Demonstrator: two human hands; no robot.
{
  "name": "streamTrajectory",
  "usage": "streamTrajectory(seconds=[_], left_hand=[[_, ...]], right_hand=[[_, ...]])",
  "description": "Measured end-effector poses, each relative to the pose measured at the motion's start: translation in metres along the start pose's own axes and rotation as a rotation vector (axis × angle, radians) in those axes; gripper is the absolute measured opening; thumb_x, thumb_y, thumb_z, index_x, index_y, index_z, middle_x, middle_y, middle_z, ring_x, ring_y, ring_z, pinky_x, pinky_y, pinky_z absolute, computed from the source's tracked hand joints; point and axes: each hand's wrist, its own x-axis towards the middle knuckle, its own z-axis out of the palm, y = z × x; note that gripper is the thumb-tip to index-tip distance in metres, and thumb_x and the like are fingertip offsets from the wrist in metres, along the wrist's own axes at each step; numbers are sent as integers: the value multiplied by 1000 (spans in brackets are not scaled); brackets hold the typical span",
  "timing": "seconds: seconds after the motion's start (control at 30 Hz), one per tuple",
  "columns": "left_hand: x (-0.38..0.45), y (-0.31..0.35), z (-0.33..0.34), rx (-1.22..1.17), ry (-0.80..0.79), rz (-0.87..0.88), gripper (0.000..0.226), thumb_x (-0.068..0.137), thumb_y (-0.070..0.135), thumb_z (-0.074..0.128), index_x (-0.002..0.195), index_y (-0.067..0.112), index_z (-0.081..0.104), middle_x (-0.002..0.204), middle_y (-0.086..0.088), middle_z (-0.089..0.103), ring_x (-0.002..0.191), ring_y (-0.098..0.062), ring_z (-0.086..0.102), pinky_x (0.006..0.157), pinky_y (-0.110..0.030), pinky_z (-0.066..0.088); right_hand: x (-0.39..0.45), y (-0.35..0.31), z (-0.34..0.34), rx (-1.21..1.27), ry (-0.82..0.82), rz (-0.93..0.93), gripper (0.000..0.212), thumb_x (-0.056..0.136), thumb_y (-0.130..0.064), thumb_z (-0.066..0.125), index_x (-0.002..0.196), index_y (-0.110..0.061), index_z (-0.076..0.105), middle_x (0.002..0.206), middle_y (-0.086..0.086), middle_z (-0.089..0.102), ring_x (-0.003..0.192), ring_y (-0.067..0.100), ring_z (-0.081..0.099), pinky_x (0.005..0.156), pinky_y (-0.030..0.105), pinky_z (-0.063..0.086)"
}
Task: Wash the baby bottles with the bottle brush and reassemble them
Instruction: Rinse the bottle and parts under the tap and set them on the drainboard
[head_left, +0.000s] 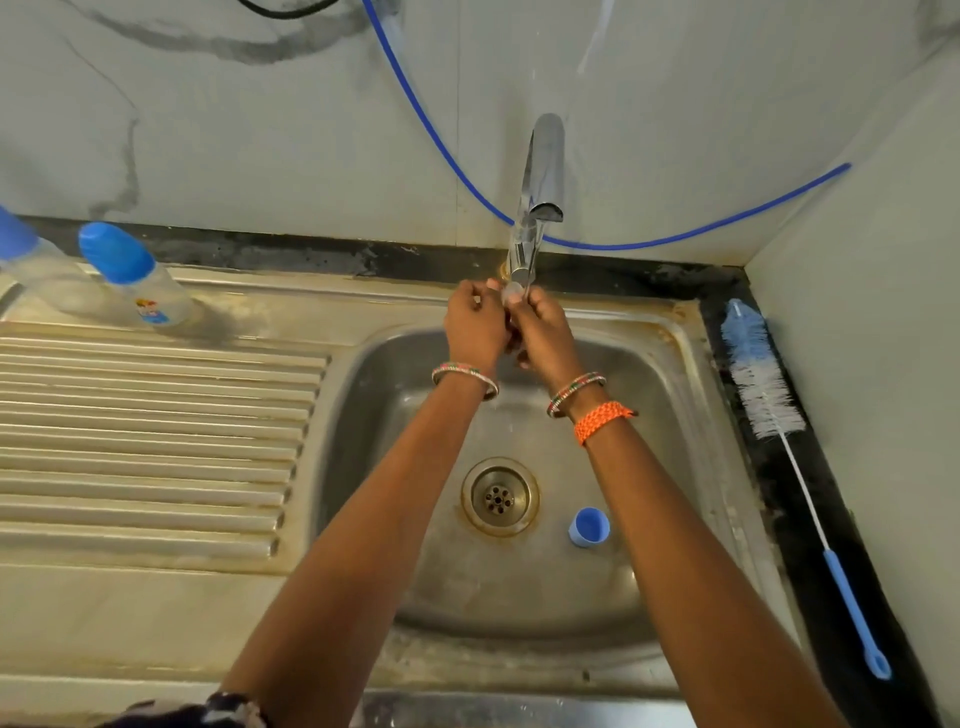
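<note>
Steel sink (675, 374) fills the middle of the frame. Under the tap (540, 176), the left hand (475, 325) and right hand (545, 332) pinch a small clear nipple (513, 292) together. A blue cap (589, 527) lies in the basin. Two capped bottles (140, 280) stand upper left. The brush (763, 384) lies at right.

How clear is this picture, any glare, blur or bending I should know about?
Head view: wide-angle bending curves the sink rim and the wall edges; glare streaks the tap and the drainboard ridges; the small clear piece pinched between the left hand and right hand is soft and hard to identify; the bottle brush and blue cap read sharply; lighting is even, shadows faint.
</note>
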Motion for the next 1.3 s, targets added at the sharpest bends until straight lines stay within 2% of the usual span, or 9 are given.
streamTrajectory(seconds=[0.1, 0.33, 0.57, 0.67, 0.8, 0.9, 1.03, 1.1, 1.3], left_hand=[[5, 3, -6, 16, -129, -117, 36, 102, 29, 42, 70, 14, 47, 55, -2, 46, 38, -9, 43, 35, -18, 35], [-24, -21, -1, 208, -168, 241, 19, 101, 23, 43, 88, 10, 43, 67, 3, 50, 55, -7, 49, 50, -13, 41], [2, 3, -16, 48, -253, -300, 40, 100, 23, 36, 61, 15, 42, 51, -2, 37, 33, -9, 31, 33, -14, 23], [9, 7, -29, -156, -453, -587, 35, 95, 20, 35, 60, 17, 36, 39, 3, 38, 24, -5, 21, 28, -11, 16], [11, -1, -34, -211, -563, -598, 36, 98, 33, 40, 66, 17, 47, 44, 5, 42, 36, -6, 33, 33, -14, 28], [6, -7, -24, -302, -593, -496, 24, 102, 29, 40, 89, 13, 55, 68, -2, 56, 51, -7, 51, 45, -16, 46], [5, -23, -22, -559, -642, -304, 19, 99, -1, 38, 100, 12, 52, 91, -8, 61, 70, -11, 63, 63, -18, 55], [3, -26, -23, -590, -617, -257, 19, 98, -3, 39, 101, 10, 53, 89, -8, 61, 67, -10, 64, 61, -17, 54], [12, -19, -36, -213, -616, -355, 22, 101, 22, 41, 96, 8, 58, 62, 2, 56, 43, -2, 49, 40, -11, 42]], right_hand=[[0, 5, -8, -2, 51, -16, 18, 95, -26, 53, 84, -14, 58, 66, -2, 53, 55, 7, 45, 44, 12, 36], [10, 1, -5, -74, 183, 138, 35, 96, -33, 51, 64, -19, 58, 62, 0, 56, 56, 12, 48, 54, 25, 37], [-8, 11, -10, -239, 4, -211, 7, 90, -20, 63, 90, -13, 62, 84, -1, 56, 75, 5, 51, 69, 14, 42], [-10, 13, -20, -475, -1, -425, 25, 83, -21, 71, 106, -13, 70, 101, 4, 53, 91, 10, 47, 73, 14, 40], [-9, 15, -40, -958, 67, -705, 28, 78, -18, 74, 106, -23, 72, 111, 9, 58, 95, 23, 50, 66, 28, 41], [-16, 15, -29, -913, 140, -499, 28, 82, -14, 69, 109, -19, 70, 115, 8, 54, 104, 24, 45, 75, 31, 45], [-23, -13, -11, 24, 26, 222, 14, 84, -10, 61, 97, -12, 66, 97, 6, 54, 93, 18, 48, 73, 27, 41], [-26, -21, -7, 198, -16, 316, 23, 84, -6, 56, 105, -12, 65, 93, 6, 57, 90, 18, 51, 74, 31, 46], [-23, 4, -38, -1291, -174, -527, 70, 68, -13, 73, 133, -29, 51, 156, 15, 18, 141, 37, 15, 105, 54, 28]])
